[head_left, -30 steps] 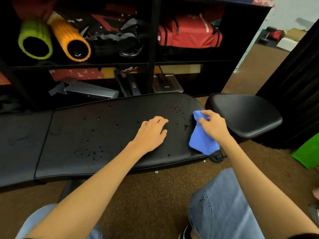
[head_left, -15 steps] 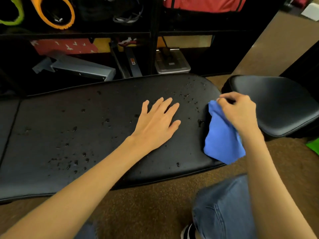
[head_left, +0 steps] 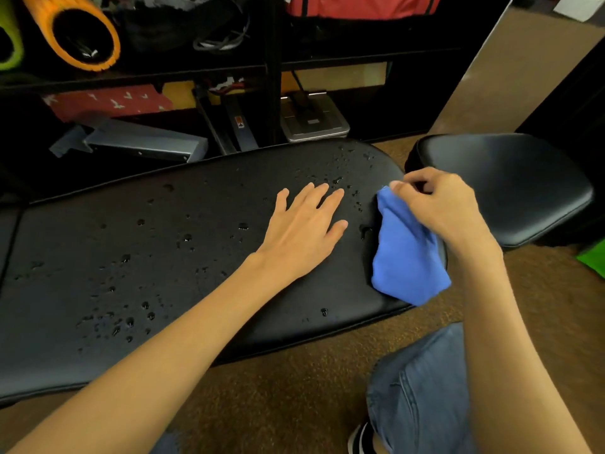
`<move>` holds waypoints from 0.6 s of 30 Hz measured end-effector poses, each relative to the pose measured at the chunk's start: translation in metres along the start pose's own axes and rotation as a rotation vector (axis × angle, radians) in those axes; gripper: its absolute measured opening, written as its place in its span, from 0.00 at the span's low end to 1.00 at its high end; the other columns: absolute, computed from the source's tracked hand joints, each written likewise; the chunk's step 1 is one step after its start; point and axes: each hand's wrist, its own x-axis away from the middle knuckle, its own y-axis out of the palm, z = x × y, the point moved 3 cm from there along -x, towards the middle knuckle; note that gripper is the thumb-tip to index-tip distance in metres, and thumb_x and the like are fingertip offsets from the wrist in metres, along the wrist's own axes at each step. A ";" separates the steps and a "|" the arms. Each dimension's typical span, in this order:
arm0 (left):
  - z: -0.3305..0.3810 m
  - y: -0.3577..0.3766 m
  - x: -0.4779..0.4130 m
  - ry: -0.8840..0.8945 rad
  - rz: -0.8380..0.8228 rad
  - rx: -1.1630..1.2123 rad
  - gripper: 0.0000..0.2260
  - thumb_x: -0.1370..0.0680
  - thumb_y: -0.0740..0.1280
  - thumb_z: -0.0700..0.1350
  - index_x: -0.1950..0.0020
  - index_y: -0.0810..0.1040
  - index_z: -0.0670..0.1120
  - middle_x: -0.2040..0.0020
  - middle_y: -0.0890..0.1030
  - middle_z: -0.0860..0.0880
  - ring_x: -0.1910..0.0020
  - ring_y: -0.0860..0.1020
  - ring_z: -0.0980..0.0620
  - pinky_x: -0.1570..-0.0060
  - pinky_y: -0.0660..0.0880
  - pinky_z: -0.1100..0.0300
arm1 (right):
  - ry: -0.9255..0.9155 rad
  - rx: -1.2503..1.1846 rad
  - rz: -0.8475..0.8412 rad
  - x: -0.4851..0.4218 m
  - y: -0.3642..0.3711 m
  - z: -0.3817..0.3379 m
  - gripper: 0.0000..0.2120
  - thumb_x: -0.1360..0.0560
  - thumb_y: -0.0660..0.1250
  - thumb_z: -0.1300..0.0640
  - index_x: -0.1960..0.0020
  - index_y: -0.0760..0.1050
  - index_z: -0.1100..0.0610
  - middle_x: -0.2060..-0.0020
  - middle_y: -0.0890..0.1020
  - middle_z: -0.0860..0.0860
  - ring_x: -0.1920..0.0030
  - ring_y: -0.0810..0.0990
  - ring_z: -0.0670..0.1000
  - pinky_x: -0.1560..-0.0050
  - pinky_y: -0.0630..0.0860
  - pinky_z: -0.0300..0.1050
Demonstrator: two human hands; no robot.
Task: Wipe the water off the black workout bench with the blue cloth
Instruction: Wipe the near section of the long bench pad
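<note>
The black workout bench (head_left: 170,244) runs left to right in front of me, its pad dotted with water drops (head_left: 131,319), many at the near left and some by the far right end. My left hand (head_left: 302,232) lies flat on the pad with straight fingers. At the bench's right end my right hand (head_left: 438,204) pinches the top of the blue cloth (head_left: 404,260), which hangs bunched down over the pad's near right edge.
The bench's separate black seat pad (head_left: 504,185) sits to the right. Behind the bench a black shelf unit (head_left: 273,63) holds an orange foam roller (head_left: 82,34), a red bag (head_left: 360,4) and grey gear. Brown carpet (head_left: 294,388) and my jeans-clad knee (head_left: 415,388) lie in front.
My left hand went from curled to flat on the pad. My right hand kept hold of the cloth. The view dropped lower and closer to the bench.
</note>
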 end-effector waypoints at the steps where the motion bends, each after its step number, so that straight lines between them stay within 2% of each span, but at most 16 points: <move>1: 0.006 -0.001 0.003 0.003 0.005 0.019 0.25 0.18 0.53 0.55 0.23 0.55 0.50 0.24 0.59 0.49 0.24 0.54 0.50 0.27 0.49 0.43 | 0.012 0.016 -0.047 0.003 0.003 0.001 0.24 0.29 0.64 0.36 0.39 0.75 0.48 0.45 0.77 0.56 0.44 0.75 0.57 0.46 0.74 0.51; 3: 0.022 -0.001 0.010 0.019 0.005 0.036 0.24 0.18 0.54 0.54 0.23 0.57 0.49 0.24 0.62 0.50 0.24 0.56 0.51 0.27 0.49 0.44 | 0.020 0.068 -0.133 0.013 0.012 0.003 0.31 0.31 0.63 0.32 0.33 0.69 0.45 0.35 0.70 0.58 0.36 0.69 0.62 0.38 0.71 0.58; 6: 0.039 0.000 0.020 0.028 0.023 -0.016 0.24 0.18 0.55 0.54 0.24 0.59 0.48 0.25 0.63 0.51 0.25 0.57 0.53 0.28 0.49 0.45 | -0.057 0.179 -0.118 0.035 0.035 0.005 0.30 0.25 0.63 0.46 0.26 0.60 0.52 0.31 0.64 0.62 0.31 0.62 0.65 0.32 0.62 0.56; 10: 0.035 0.003 0.041 -0.066 0.048 -0.081 0.25 0.19 0.54 0.57 0.23 0.57 0.49 0.23 0.59 0.49 0.24 0.55 0.51 0.28 0.50 0.44 | -0.149 0.191 0.005 0.039 0.043 0.013 0.26 0.23 0.57 0.61 0.26 0.60 0.59 0.31 0.64 0.65 0.31 0.62 0.65 0.33 0.62 0.56; 13: 0.022 0.001 0.057 -0.139 0.051 -0.110 0.26 0.19 0.52 0.58 0.22 0.54 0.50 0.22 0.55 0.48 0.23 0.52 0.49 0.27 0.49 0.44 | -0.115 0.203 0.047 0.009 0.033 0.015 0.24 0.22 0.56 0.56 0.26 0.61 0.58 0.32 0.66 0.64 0.32 0.63 0.64 0.36 0.64 0.56; 16: 0.012 0.002 0.071 -0.192 0.016 -0.093 0.27 0.19 0.50 0.59 0.22 0.52 0.51 0.22 0.52 0.49 0.23 0.49 0.49 0.27 0.48 0.43 | -0.131 0.318 -0.026 -0.017 0.035 0.011 0.25 0.20 0.51 0.47 0.25 0.57 0.55 0.30 0.62 0.62 0.31 0.61 0.63 0.34 0.61 0.59; 18: 0.007 0.007 0.077 -0.203 -0.026 -0.063 0.27 0.19 0.49 0.60 0.22 0.50 0.52 0.21 0.50 0.50 0.23 0.48 0.49 0.27 0.47 0.43 | -0.179 0.388 -0.061 -0.020 0.037 0.008 0.23 0.18 0.48 0.49 0.25 0.56 0.54 0.28 0.61 0.62 0.30 0.61 0.62 0.34 0.60 0.60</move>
